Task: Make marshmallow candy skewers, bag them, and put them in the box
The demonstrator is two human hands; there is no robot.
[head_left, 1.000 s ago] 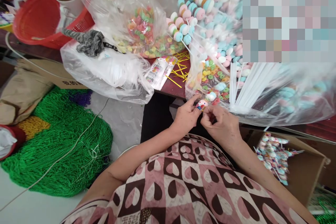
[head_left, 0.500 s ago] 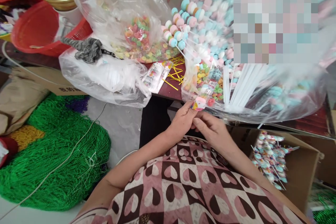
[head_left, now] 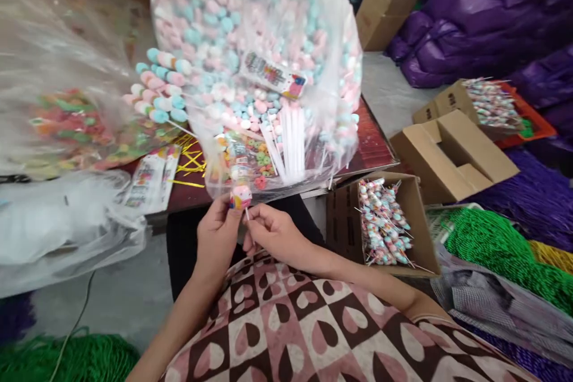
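Close to my body, both hands are at the lower end of a marshmallow skewer in a printed plastic wrapper (head_left: pixel 242 196). The closed fingers of my left hand (head_left: pixel 218 231) grip the wrapper from the left. My right hand (head_left: pixel 274 231) is closed too, thumb and finger pinching the white stick (head_left: pixel 247 213) under it. The wrapper's clear upper part overlaps the gummy rings (head_left: pixel 262 158) behind. Beyond lies a big clear bag of pink, blue and white marshmallows (head_left: pixel 215 18), with loose white sticks (head_left: pixel 293 143) at its front.
Unwrapped marshmallow skewers (head_left: pixel 163 86) lie left of the bag, near yellow twist ties (head_left: pixel 190 161) and flat printed wrappers (head_left: pixel 154 176). Another wrapper (head_left: pixel 273 74) rests on the marshmallows. A cardboard box (head_left: pixel 418 227) of wrapped skewers stands right, below the table edge (head_left: pixel 373 137).
The view has swung right, bringing more boxes and purple sacks into sight. Both hands stay together at the wrapped skewer; its white stick now shows between them.
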